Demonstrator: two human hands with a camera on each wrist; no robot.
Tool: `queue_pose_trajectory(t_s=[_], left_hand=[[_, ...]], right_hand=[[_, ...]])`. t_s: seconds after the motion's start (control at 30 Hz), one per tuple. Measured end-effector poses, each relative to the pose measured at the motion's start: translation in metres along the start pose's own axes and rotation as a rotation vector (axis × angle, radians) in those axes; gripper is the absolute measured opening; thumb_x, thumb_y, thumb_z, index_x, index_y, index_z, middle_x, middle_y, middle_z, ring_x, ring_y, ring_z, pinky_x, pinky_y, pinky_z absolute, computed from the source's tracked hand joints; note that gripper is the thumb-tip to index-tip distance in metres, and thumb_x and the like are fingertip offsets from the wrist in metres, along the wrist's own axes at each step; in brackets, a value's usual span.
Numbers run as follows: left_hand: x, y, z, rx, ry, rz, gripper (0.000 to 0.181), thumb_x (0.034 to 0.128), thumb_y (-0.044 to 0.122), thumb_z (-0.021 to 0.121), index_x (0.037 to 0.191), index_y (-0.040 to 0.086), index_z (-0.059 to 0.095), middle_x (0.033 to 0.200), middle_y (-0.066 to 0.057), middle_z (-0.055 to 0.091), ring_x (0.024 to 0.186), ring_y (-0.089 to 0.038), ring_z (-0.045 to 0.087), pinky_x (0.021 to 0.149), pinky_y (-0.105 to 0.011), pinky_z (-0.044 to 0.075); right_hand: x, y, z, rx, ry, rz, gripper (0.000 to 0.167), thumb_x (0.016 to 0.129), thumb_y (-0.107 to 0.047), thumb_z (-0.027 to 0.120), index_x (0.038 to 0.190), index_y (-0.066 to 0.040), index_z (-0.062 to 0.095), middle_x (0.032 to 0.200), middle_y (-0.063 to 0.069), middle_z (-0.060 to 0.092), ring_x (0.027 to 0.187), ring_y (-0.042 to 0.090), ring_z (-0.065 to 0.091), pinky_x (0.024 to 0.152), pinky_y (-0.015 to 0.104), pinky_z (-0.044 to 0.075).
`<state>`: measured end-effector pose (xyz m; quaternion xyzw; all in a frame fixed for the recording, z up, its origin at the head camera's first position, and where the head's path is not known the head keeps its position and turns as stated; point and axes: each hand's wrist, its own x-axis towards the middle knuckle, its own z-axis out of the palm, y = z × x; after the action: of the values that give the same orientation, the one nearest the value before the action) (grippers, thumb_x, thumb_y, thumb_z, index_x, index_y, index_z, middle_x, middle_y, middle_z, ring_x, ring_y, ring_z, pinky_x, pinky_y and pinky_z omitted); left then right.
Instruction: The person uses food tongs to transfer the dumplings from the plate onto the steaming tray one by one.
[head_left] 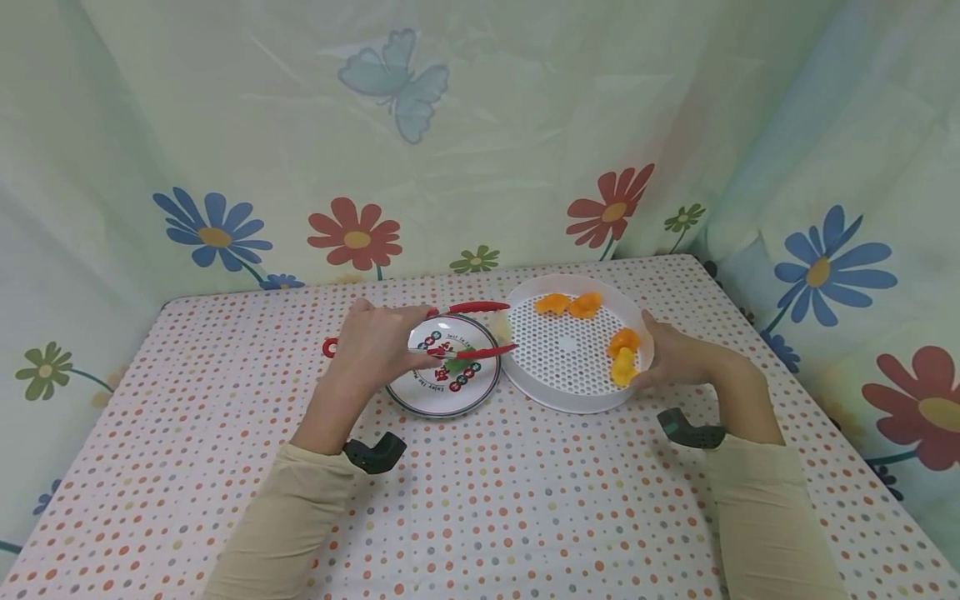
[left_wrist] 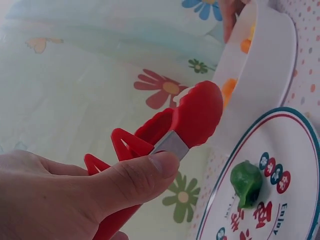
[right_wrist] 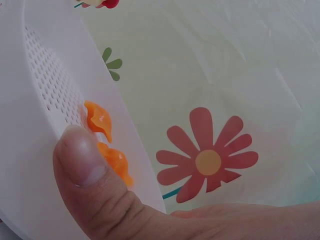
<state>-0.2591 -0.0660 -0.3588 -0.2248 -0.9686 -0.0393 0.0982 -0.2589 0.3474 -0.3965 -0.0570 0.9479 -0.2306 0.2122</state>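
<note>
My left hand [head_left: 375,346] grips red tongs [head_left: 480,354] by the handles, over the right part of a round printed plate [head_left: 405,392]. A pale piece [left_wrist: 184,94] shows at the tongs' tips; their red heads partly hide it. On the plate lies a green dumpling-like piece [left_wrist: 246,181]. To the right stands a white round steamer basket [head_left: 555,402] with a perforated bottom. My right hand [head_left: 678,354] holds its right wall, thumb over the rim. Inside sit orange dumpling-like pieces [head_left: 586,305] at the back and right, and a yellow one [head_left: 623,367].
A dotted cloth [head_left: 480,508] covers the table. A floral curtain [head_left: 510,150] hangs behind and at both sides. The plate and basket stand close together. A dark wrist device [head_left: 375,452] sits at the left wrist, another wrist device [head_left: 690,429] at the right.
</note>
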Motion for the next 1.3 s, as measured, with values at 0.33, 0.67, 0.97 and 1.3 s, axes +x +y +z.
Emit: queue_pose_trajectory(t_s=[0.33,0.67,0.97,1.3], left_hand=[[0.011,0.018,0.004,0.010,0.034,0.028,0.077,0.0639,0.058,0.079,0.129,0.021,0.060,0.109,0.000,0.072,0.088,-0.017,0.070,0.084,-0.040,0.040],[0.034,0.042,0.018,0.037,0.033,0.046,0.076,0.0675,0.059,0.077,0.132,0.025,0.057,0.113,0.003,0.071,0.087,-0.015,0.069,0.083,-0.038,0.041],[0.050,0.063,0.025,0.051,0.024,0.103,0.074,0.0697,0.060,0.075,0.132,0.024,0.057,0.122,0.005,0.066,0.098,-0.014,0.068,0.082,-0.036,0.038],[0.069,0.083,0.035,0.057,-0.014,0.144,0.073,0.0706,0.060,0.074,0.131,0.022,0.058,0.117,0.004,0.069,0.097,-0.016,0.067,0.088,-0.039,0.038]], right_hand=[[-0.001,0.003,0.001,0.034,0.019,-0.028,0.126,0.067,-0.043,0.083,0.151,-0.002,-0.002,0.151,0.030,0.017,0.135,0.047,0.023,0.102,0.071,0.020],[-0.001,0.002,0.001,-0.008,-0.003,0.037,0.131,0.069,-0.046,0.081,0.148,0.005,-0.010,0.152,0.036,0.004,0.137,0.052,0.012,0.105,0.068,0.015],[-0.002,-0.002,0.001,-0.002,0.004,0.069,0.128,0.070,-0.041,0.082,0.148,0.006,-0.008,0.152,0.035,0.007,0.138,0.051,0.013,0.105,0.068,0.017],[-0.004,-0.002,0.000,0.007,0.009,0.068,0.131,0.068,-0.044,0.082,0.149,0.003,-0.008,0.153,0.033,0.006,0.139,0.051,0.012,0.105,0.068,0.018]])
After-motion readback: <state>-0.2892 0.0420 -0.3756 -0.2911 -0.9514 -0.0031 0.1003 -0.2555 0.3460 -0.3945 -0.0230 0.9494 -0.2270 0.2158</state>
